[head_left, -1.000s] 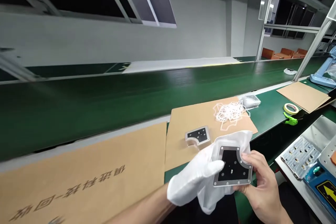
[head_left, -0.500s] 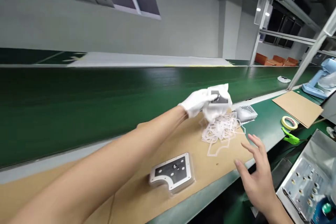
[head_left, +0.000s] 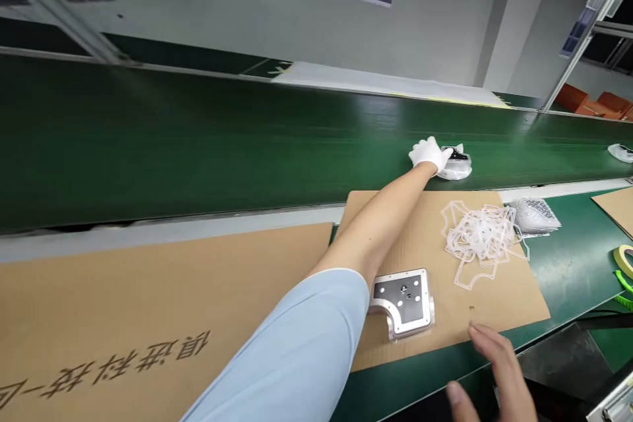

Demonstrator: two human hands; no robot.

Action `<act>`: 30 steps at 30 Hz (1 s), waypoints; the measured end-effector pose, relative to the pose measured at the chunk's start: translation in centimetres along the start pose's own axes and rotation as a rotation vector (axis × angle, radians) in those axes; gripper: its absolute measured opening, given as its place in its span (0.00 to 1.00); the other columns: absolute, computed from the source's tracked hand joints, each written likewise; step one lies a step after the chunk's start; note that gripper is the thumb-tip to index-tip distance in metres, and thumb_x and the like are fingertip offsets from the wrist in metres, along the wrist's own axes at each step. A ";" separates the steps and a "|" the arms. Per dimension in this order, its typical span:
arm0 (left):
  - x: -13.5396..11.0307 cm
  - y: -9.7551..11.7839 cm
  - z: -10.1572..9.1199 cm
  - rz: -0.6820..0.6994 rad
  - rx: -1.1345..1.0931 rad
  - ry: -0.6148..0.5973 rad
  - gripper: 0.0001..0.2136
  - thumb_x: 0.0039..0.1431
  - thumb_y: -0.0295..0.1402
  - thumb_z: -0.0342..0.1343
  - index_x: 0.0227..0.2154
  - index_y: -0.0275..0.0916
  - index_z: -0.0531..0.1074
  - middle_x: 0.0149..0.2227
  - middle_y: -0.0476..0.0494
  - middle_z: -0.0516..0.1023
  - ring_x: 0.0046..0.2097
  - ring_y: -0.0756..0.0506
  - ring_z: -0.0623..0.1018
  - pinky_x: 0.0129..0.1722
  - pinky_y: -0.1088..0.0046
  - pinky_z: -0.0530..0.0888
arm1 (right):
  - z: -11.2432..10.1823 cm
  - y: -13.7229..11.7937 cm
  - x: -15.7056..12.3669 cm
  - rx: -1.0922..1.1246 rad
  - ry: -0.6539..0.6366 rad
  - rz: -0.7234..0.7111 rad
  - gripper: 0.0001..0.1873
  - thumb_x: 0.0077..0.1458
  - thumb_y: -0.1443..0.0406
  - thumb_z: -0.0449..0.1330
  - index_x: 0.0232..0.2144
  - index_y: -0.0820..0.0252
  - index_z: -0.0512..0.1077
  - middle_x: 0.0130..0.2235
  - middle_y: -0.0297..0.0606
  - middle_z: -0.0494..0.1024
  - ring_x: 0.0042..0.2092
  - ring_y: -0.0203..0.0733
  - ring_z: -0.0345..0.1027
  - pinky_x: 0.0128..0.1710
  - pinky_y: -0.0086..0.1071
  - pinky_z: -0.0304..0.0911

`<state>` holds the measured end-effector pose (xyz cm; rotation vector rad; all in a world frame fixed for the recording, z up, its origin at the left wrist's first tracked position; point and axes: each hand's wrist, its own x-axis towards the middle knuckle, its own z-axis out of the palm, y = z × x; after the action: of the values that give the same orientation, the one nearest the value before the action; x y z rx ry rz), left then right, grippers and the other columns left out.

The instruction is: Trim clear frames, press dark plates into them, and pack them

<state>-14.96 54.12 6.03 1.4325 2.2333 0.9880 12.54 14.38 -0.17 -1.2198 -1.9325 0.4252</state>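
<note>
My left hand (head_left: 429, 153), in a white glove, reaches out over the green conveyor belt (head_left: 208, 145). It grips a black plate wrapped in a white bag (head_left: 457, 164), which rests on the belt. My right hand (head_left: 494, 369), bare and with its fingers apart, holds nothing. It hangs near the front edge of a cardboard sheet (head_left: 494, 306). On that sheet lies a black and silver plate in clear packaging (head_left: 403, 302), close to my left forearm. Beside it is a tangled pile of translucent gaskets (head_left: 479, 237).
A silvery bubble-wrap bag (head_left: 534, 216) lies behind the gaskets. A larger printed cardboard sheet (head_left: 148, 297) lies to the left, under my light-blue sleeve (head_left: 287, 349). A tape roll (head_left: 624, 260) sits at the right edge. Another white item (head_left: 620, 153) lies on the belt.
My left hand has moved farther out and lowered the wrapped plate onto the belt. My right hand has dropped towards the near edge, and the view has swung left.
</note>
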 end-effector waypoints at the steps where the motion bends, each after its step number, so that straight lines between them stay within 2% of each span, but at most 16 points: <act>1: -0.4 0.2 -0.7 0.030 0.013 0.002 0.33 0.63 0.53 0.56 0.63 0.33 0.68 0.64 0.21 0.70 0.65 0.25 0.69 0.62 0.48 0.66 | 1.5 -1.2 0.4 0.013 -0.024 0.015 0.31 0.64 0.59 0.65 0.67 0.51 0.66 0.62 0.48 0.75 0.61 0.61 0.73 0.57 0.51 0.76; 3: -1.7 0.4 -2.5 0.099 0.029 -0.036 0.31 0.66 0.52 0.53 0.63 0.34 0.70 0.64 0.24 0.72 0.63 0.28 0.72 0.61 0.53 0.69 | 4.2 -3.2 1.4 0.006 -0.044 0.049 0.42 0.60 0.55 0.67 0.71 0.54 0.58 0.66 0.53 0.69 0.64 0.66 0.68 0.58 0.56 0.74; 5: -3.9 0.4 -4.6 0.190 0.035 -0.129 0.27 0.65 0.49 0.55 0.59 0.36 0.75 0.60 0.29 0.77 0.59 0.31 0.77 0.57 0.59 0.72 | 6.5 -4.6 2.7 -0.038 -0.036 0.086 0.49 0.56 0.54 0.70 0.72 0.56 0.54 0.65 0.57 0.68 0.64 0.70 0.66 0.58 0.61 0.72; 8: -8.5 -0.5 -7.7 0.357 0.033 -0.285 0.21 0.65 0.46 0.56 0.53 0.40 0.80 0.55 0.38 0.83 0.55 0.36 0.80 0.56 0.66 0.74 | 8.8 -5.4 4.6 -0.097 -0.013 0.119 0.46 0.57 0.56 0.70 0.70 0.61 0.56 0.58 0.58 0.72 0.58 0.69 0.70 0.56 0.65 0.70; 11: -13.9 -2.2 -10.7 0.504 0.023 -0.429 0.23 0.67 0.48 0.53 0.56 0.40 0.79 0.60 0.41 0.81 0.60 0.36 0.79 0.62 0.64 0.73 | 8.6 -5.1 5.7 -0.046 0.008 0.109 0.39 0.61 0.59 0.65 0.69 0.64 0.58 0.55 0.57 0.75 0.58 0.66 0.71 0.59 0.63 0.68; 13: -17.6 -3.2 -12.7 0.568 -0.034 -0.577 0.25 0.67 0.49 0.52 0.59 0.41 0.76 0.63 0.41 0.78 0.62 0.37 0.77 0.64 0.61 0.72 | 6.6 -4.8 5.8 0.039 -0.021 0.102 0.39 0.59 0.61 0.66 0.68 0.64 0.58 0.59 0.57 0.75 0.61 0.64 0.70 0.63 0.61 0.66; 15: -21.7 -3.9 -14.5 0.596 -0.139 -0.780 0.29 0.64 0.49 0.56 0.64 0.42 0.72 0.66 0.40 0.75 0.63 0.36 0.77 0.62 0.60 0.75 | 3.0 -4.8 5.5 0.128 -0.086 0.122 0.40 0.57 0.62 0.67 0.68 0.61 0.59 0.62 0.53 0.74 0.63 0.61 0.70 0.65 0.57 0.66; 17: -26.3 -4.2 -15.7 0.580 -0.225 -0.991 0.43 0.54 0.47 0.68 0.71 0.45 0.62 0.67 0.37 0.73 0.58 0.34 0.80 0.54 0.59 0.80 | -1.7 -5.1 4.6 0.205 -0.156 0.140 0.42 0.55 0.64 0.69 0.68 0.56 0.60 0.63 0.49 0.75 0.63 0.57 0.70 0.65 0.54 0.65; 19: -31.1 -3.9 -16.0 0.542 -0.343 -1.181 0.62 0.41 0.39 0.76 0.77 0.50 0.46 0.61 0.37 0.78 0.52 0.35 0.83 0.45 0.61 0.83 | -6.7 -5.8 3.2 0.248 -0.194 0.144 0.42 0.54 0.66 0.70 0.68 0.52 0.60 0.64 0.45 0.74 0.64 0.54 0.70 0.67 0.52 0.64; 21: -36.0 -3.0 -15.4 0.500 -0.484 -1.296 0.68 0.41 0.31 0.75 0.77 0.53 0.31 0.49 0.43 0.83 0.42 0.38 0.85 0.36 0.64 0.83 | -11.3 -6.6 1.2 0.263 -0.211 0.159 0.42 0.54 0.67 0.70 0.68 0.50 0.61 0.63 0.43 0.75 0.64 0.53 0.70 0.67 0.51 0.64; 22: -38.3 -2.4 -14.7 0.506 -0.553 -1.309 0.68 0.42 0.29 0.72 0.77 0.53 0.28 0.45 0.46 0.84 0.38 0.40 0.85 0.34 0.65 0.83 | -13.2 -6.9 -0.1 0.261 -0.211 0.172 0.42 0.54 0.67 0.70 0.68 0.50 0.62 0.63 0.43 0.75 0.64 0.53 0.70 0.67 0.51 0.64; 24: -42.6 -0.7 -12.9 0.595 -0.680 -1.215 0.64 0.44 0.26 0.68 0.76 0.53 0.29 0.45 0.46 0.82 0.37 0.41 0.84 0.35 0.64 0.83 | -16.4 -7.3 -2.9 0.221 -0.166 0.199 0.39 0.56 0.66 0.69 0.67 0.49 0.63 0.63 0.42 0.75 0.64 0.53 0.70 0.67 0.51 0.65; 25: -44.5 0.3 -11.8 0.669 -0.733 -1.119 0.62 0.44 0.26 0.67 0.76 0.52 0.32 0.49 0.43 0.81 0.41 0.40 0.85 0.40 0.61 0.84 | -17.6 -7.4 -4.6 0.173 -0.104 0.215 0.37 0.57 0.65 0.69 0.67 0.49 0.64 0.64 0.42 0.74 0.65 0.53 0.69 0.67 0.51 0.65; 27: -48.0 2.3 -9.4 0.800 -0.802 -0.852 0.58 0.45 0.25 0.67 0.75 0.49 0.39 0.58 0.36 0.76 0.51 0.36 0.83 0.53 0.53 0.82 | -19.4 -7.6 -8.1 0.046 0.097 0.272 0.32 0.63 0.62 0.66 0.67 0.48 0.65 0.66 0.42 0.73 0.66 0.52 0.69 0.67 0.51 0.65; 30: -52.8 4.7 -5.4 0.871 -0.816 -0.489 0.53 0.47 0.27 0.69 0.74 0.45 0.46 0.62 0.32 0.70 0.61 0.31 0.77 0.63 0.45 0.76 | -20.7 -8.0 -13.3 -0.131 0.343 0.339 0.23 0.70 0.57 0.59 0.65 0.48 0.67 0.63 0.42 0.75 0.62 0.50 0.73 0.63 0.46 0.71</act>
<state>8.95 6.52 7.68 1.9042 0.6569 1.3476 26.56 -3.58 12.01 -1.6003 -1.4848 0.2422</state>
